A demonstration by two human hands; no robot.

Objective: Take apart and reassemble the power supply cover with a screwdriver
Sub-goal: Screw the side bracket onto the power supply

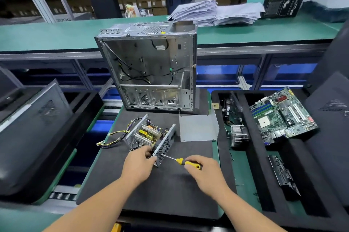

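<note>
Cover off at centre frame, my left hand (138, 163) grips the perforated grey-metal power supply (151, 138) while my right hand (204, 170) grips the yellow-handled screwdriver (184, 161); reassembly remains.

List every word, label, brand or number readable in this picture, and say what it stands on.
No text can be read for certain.
Black box on the far bench: pale print, too blurred to read.
Motherboard: markings too small to read.
Computer case: a small yellow sticker on top, illegible.
Paper stacks: no print legible.
Power supply and screwdriver: no readable label.
</note>
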